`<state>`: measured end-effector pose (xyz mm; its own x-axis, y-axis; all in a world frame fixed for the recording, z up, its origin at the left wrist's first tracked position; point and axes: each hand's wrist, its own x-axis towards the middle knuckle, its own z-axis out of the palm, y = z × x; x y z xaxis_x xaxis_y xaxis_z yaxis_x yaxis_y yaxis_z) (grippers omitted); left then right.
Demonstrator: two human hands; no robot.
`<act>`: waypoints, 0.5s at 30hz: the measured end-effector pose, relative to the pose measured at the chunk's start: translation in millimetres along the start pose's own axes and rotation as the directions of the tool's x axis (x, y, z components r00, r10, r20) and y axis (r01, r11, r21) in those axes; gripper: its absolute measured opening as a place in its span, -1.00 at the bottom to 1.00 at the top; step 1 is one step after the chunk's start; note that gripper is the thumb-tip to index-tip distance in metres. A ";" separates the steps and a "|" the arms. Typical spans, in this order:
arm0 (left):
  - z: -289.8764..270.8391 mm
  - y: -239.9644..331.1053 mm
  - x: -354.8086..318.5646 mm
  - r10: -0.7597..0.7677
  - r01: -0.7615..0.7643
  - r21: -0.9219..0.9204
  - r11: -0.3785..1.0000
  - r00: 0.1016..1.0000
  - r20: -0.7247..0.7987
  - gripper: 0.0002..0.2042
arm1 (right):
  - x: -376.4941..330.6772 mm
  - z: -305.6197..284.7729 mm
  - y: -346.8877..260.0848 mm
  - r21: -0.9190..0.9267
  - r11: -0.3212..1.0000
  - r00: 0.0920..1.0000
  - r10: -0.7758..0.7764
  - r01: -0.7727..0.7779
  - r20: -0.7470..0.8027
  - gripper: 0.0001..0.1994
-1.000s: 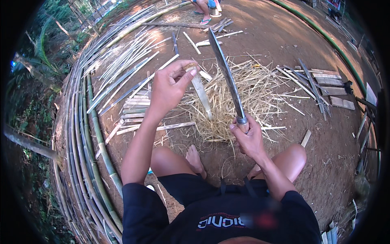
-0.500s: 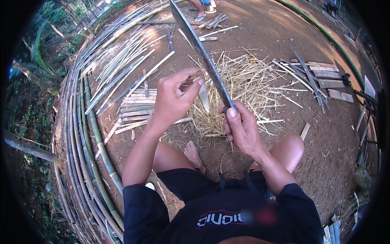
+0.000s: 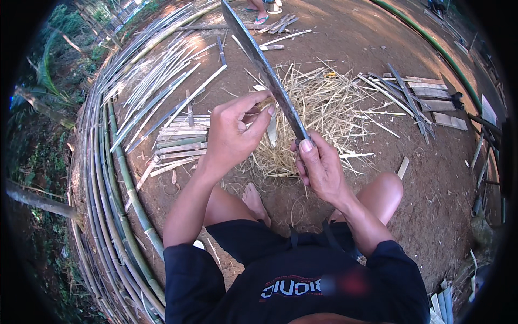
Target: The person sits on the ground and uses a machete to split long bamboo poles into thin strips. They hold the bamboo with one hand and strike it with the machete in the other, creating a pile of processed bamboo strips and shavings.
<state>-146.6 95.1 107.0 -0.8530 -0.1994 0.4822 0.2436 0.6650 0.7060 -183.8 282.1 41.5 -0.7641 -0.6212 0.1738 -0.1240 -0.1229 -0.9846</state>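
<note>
In my right hand (image 3: 322, 168), closed at its lower end, is a machete (image 3: 264, 67). Its long dark blade slants up and to the left, past the top edge of the picture. My left hand (image 3: 237, 127) is beside the blade, thumb and fingers drawn together near the flat of it. What they pinch is mostly hidden; a small brownish bit shows between them. Just below those fingertips a pale, flat, tapering piece (image 3: 272, 131) points down; I cannot tell whether the left hand holds it. Behind both hands lies a heap of thin bamboo shavings (image 3: 324, 113).
Split bamboo slats (image 3: 181, 141) are stacked at left, with long thin strips (image 3: 162, 81) beyond. Bamboo poles (image 3: 129, 186) run along the left side. More slats (image 3: 426, 100) lie at right. A person's leg and sandal (image 3: 261, 19) show at the far edge.
The ground has shifted slightly up and left in the picture. My left fingers sit a little differently by the blade, and the brownish bit shows less. The right hand keeps its hold on the machete.
</note>
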 end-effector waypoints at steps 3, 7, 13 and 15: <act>1.1 1.9 -0.2 0.004 -0.004 0.003 1.000 1.000 0.001 -0.74 | -1.4 -1.3 -1.1 0.017 1.000 1.000 0.001 -0.001 0.005 -0.59; 3.2 -0.7 -1.4 0.003 -0.003 -0.011 1.000 1.000 -0.005 -0.74 | -2.3 -2.7 -1.5 0.028 1.000 1.000 0.014 -0.014 0.018 -0.60; 5.2 -0.3 -2.5 0.037 -0.037 0.013 0.999 0.999 -0.007 -0.75 | -5.1 -3.2 -2.1 0.055 0.998 0.999 0.024 -0.025 0.021 -0.59; 7.4 -1.1 -3.1 0.064 -0.063 0.028 0.998 0.998 -0.015 -0.75 | -5.7 -3.6 -1.7 0.037 0.999 1.000 0.020 -0.021 0.017 -0.58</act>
<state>-147.7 100.3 100.8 -0.8287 -0.1673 0.5340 0.2843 0.6961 0.6592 -181.5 288.7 42.2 -0.7557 -0.6366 0.1541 -0.0844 -0.1387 -0.9867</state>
